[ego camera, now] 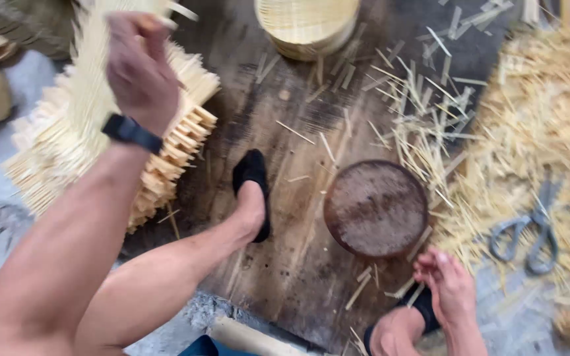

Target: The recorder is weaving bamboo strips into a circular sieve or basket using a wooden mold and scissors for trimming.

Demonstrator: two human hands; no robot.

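Bamboo-strip weaving (100, 125) stands up on edge at the upper left of the view, its loose strip ends fanning out along the lower right border, and it rests on the dark wooden board (298, 264) that lies on the floor. Your left hand (141, 66) is up at the top of that weaving, with the grip closed around a thin bundle of its strips; a black watch (131, 132) sits on that wrist. Your right hand (448, 283) is low at the right, beside your right foot in its black sock (423, 313), fingers curled loosely near a few cut slivers on the board. Whether that grip has hold of anything you cannot tell from this view, since the fingers hide what is under them.

Your left foot, in a black sock (253, 188), is planted mid-board, just beside the weaving's fringe. A round wooden block (376, 207) with a rough, dusty top stands to the right of that foot, near your right hand. Grey scissors (529, 231) lie farther right on a heap of bamboo shavings (549, 118). A round woven basket (308, 26) sits at the top edge of the board, well apart from both hands.
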